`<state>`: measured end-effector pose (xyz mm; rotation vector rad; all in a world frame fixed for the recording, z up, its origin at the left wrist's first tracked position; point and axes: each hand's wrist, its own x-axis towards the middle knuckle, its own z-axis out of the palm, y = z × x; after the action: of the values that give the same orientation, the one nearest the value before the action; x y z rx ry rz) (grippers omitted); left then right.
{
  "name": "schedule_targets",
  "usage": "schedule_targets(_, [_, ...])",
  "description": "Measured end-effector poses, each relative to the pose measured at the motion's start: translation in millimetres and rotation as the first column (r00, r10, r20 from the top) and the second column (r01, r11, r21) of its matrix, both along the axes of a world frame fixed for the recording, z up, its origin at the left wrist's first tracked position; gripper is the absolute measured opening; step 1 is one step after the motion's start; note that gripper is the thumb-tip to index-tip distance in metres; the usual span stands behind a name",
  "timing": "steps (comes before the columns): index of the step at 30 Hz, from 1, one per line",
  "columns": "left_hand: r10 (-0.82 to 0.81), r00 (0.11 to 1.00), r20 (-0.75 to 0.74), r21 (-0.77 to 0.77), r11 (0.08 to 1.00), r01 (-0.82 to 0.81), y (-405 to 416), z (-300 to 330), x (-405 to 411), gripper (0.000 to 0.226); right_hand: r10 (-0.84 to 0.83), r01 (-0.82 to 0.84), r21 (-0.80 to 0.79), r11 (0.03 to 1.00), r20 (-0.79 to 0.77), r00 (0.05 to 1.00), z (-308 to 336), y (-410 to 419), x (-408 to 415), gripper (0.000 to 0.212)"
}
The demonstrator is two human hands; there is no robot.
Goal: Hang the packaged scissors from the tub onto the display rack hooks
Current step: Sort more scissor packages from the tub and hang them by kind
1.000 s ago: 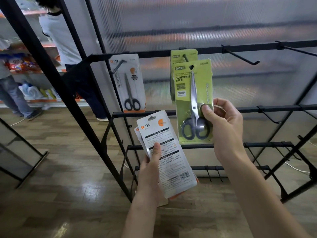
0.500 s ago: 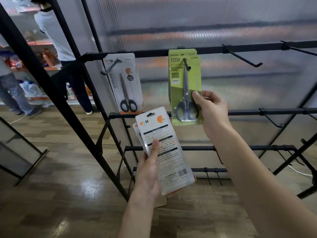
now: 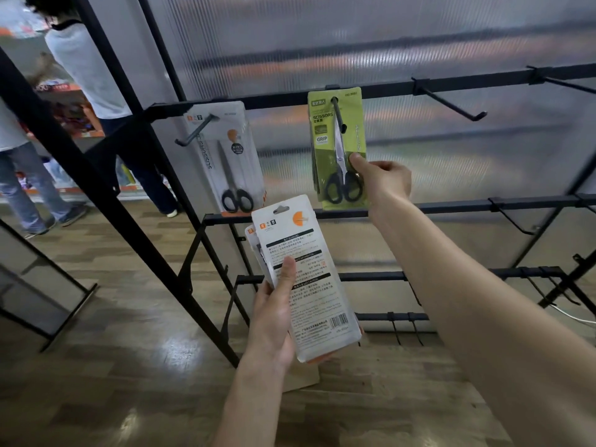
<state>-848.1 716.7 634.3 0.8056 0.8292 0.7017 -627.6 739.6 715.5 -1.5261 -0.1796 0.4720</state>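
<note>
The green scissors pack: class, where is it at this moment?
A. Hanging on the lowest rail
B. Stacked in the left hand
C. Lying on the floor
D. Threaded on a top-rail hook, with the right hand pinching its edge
D: the green scissors pack hangs with a hook through its top hole, while the right hand pinches its right edge; the left hand holds white packs.

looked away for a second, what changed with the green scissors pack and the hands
The right hand carried the green scissors pack up and back onto the hook, where it now hangs with others behind it; the fingers still pinch its right edge. The left hand still holds the white packs; the grey pack stays hung.
</note>
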Motion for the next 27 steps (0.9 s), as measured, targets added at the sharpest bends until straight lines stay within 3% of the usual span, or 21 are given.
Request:
schedule_targets(4, [-0.016, 1.000, -0.008, 0.001, 1.000, 0.016, -1.5, 0.0, -4.1, 0.055, 0.055, -0.052, -0.058, 0.997, 0.056, 0.997, -17.9, -15.8, -20.3, 0.065])
schedule_targets(9, [-0.032, 0.998, -0.051, -0.018, 0.999, 0.031, -4.6, -7.0, -8.3, 0.065, 0.217, -0.211, -0.051, 0.976, 0.313, 0.925, -70.6, -77.0, -101.7, 0.056])
schedule_targets(12, [-0.025, 0.997, -0.073, -0.040, 0.999, 0.022, -9.2, -11.8, -11.7, 0.057, 0.325, -0.272, -0.181, 0.945, 0.419, 0.848, -87.2, -102.4, -132.2, 0.051])
schedule_targets(16, [-0.034, 0.996, -0.078, -0.078, 0.997, 0.028, -17.2, -11.0, -17.7, 0.061, 0.529, -0.343, -0.422, 0.839, 0.489, 0.694, -85.3, -118.7, -151.8, 0.070])
schedule_targets(21, [0.011, 0.999, 0.032, -0.191, 0.982, -0.005, -26.1, -12.0, -21.7, 0.075, 0.607, -0.344, -0.547, 0.763, 0.425, 0.672, -80.5, -125.2, -155.5, 0.097])
schedule_targets(27, [-0.024, 1.000, 0.016, -0.173, 0.985, 0.027, -27.2, -20.5, -37.3, 0.076, 0.627, -0.393, -0.541, 0.743, 0.359, 0.691, -87.8, -125.3, -169.5, 0.086])
